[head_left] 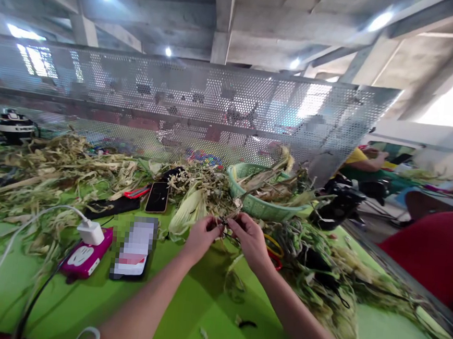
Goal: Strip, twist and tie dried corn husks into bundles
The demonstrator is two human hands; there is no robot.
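Observation:
My left hand (202, 236) and my right hand (251, 238) meet over the near side of the green table, fingertips pinched close together. Between them is a small dark bit, too small to name. Just beyond my left hand lies a pale green corn husk (188, 211). A light green plastic basket (265, 208) holding dried husks stands past my right hand. Beside that hand are yellow and red loop handles (275, 250), partly hidden by it, and a tangle of greenish fibres (297, 243).
Dried husks (74, 163) spread across the left and back. To the left lie a lit phone (134, 251), a dark phone (157, 197), a red cutter (136, 192) and a magenta power strip (86, 255) with cables. A perforated metal screen (169, 97) closes the back; a person's arm (370, 162) shows at right.

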